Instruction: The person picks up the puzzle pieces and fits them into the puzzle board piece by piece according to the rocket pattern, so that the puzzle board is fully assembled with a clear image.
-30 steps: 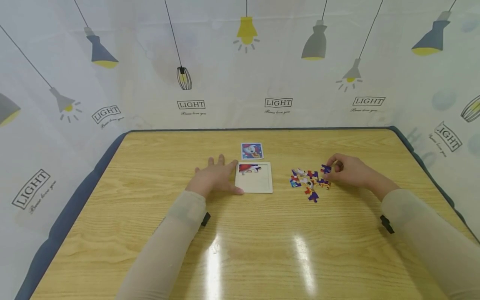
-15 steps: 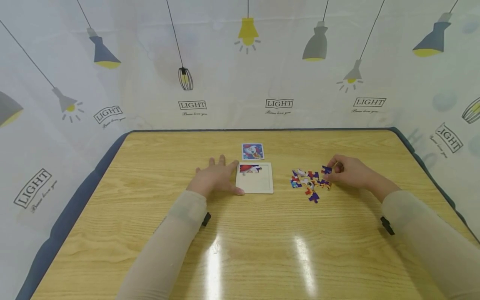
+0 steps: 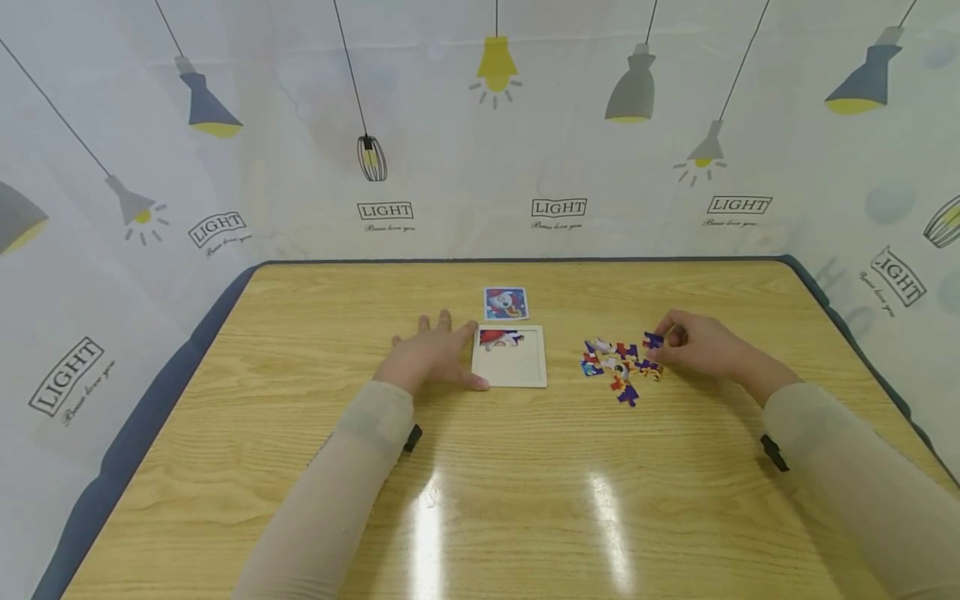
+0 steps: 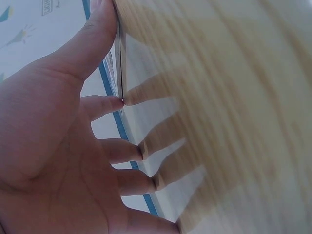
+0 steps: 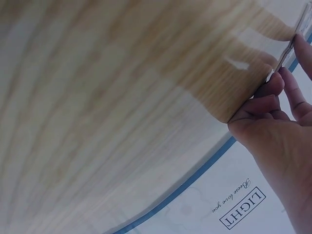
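My left hand [image 3: 429, 354] rests on the wooden table with its fingers spread. Its thumb touches the near left corner of a cream puzzle tray [image 3: 510, 371], and the index finger touches the far left corner. Several joined puzzle pieces [image 3: 498, 337] with red, white and purple print lie along the tray's far left. To the right, my right hand [image 3: 697, 342] pinches a purple puzzle piece [image 3: 653, 340] between thumb and fingers. That piece appears edge-on in the right wrist view; the fingers partly hide it. Close by is a loose pile of puzzle pieces [image 3: 618, 367].
Just beyond the tray lies a small picture card [image 3: 506, 303] showing a cartoon figure on blue. The wooden table [image 3: 517, 467] has a dark blue edge, with a lamp-patterned curtain [image 3: 450, 167] standing behind and at both sides.
The whole scene has shifted very slightly in the head view. Both hands, the tray and the held puzzle piece keep their places.
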Demonstrator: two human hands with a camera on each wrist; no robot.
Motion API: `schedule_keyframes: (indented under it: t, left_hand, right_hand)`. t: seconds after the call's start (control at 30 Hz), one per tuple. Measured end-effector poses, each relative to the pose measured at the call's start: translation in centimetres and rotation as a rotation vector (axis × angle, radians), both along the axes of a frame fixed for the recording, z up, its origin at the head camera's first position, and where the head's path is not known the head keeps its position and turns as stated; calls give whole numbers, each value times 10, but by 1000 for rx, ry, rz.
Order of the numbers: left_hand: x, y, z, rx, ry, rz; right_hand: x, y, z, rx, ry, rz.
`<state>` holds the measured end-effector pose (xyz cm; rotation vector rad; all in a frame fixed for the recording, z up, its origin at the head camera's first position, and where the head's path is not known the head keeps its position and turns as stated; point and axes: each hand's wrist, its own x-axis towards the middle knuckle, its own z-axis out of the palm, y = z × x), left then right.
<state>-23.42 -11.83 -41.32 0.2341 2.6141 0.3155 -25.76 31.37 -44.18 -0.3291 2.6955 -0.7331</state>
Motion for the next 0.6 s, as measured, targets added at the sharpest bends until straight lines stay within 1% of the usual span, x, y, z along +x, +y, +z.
schedule_keyframes:
  t: [0.23, 0.37, 0.5, 0.6]
  left_hand:
    - [0, -1, 1, -2, -2, -2]
    - [0, -1, 2, -2, -3, -4]
    - [0, 0, 2, -1, -7, -3]
    - [0, 0, 2, 0, -12, 1]
  right_hand:
    - [0, -2, 1, -1, 2, -4]
    - [1, 0, 4, 15, 24, 5]
    - [0, -1, 8, 0, 15, -17]
    - [-2, -7, 10, -19, 5, -38]
